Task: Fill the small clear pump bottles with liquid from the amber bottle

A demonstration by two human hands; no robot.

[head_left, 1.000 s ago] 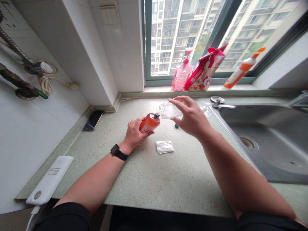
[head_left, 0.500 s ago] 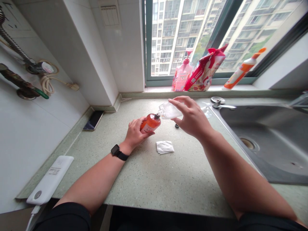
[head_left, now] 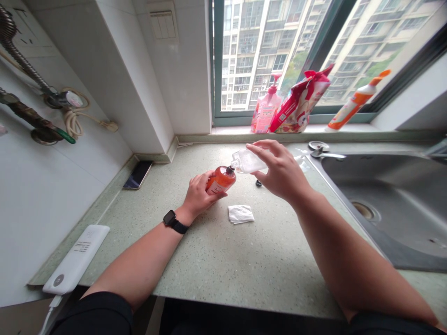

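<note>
My left hand (head_left: 198, 195) is wrapped round a small orange bottle (head_left: 221, 179), tilted with its dark neck pointing up and right. My right hand (head_left: 281, 171) grips a clear plastic pouch (head_left: 247, 160) and holds its spout against the bottle's neck. Both are a little above the green speckled counter (head_left: 223, 260). A black watch sits on my left wrist. Under my hands lie a folded white paper (head_left: 240, 213) and a small dark cap (head_left: 258, 183).
A steel sink (head_left: 391, 204) fills the right side, with a metal plug (head_left: 317, 148) by its corner. On the sill stand a pink pump bottle (head_left: 265, 109), a red pouch (head_left: 298, 100) and an orange bottle (head_left: 354, 104). A phone (head_left: 137, 174) and a white power bank (head_left: 77, 258) lie at left.
My hands, the bottle and the pouch keep the same pose. The view has shifted slightly, so everything sits a little further right.
</note>
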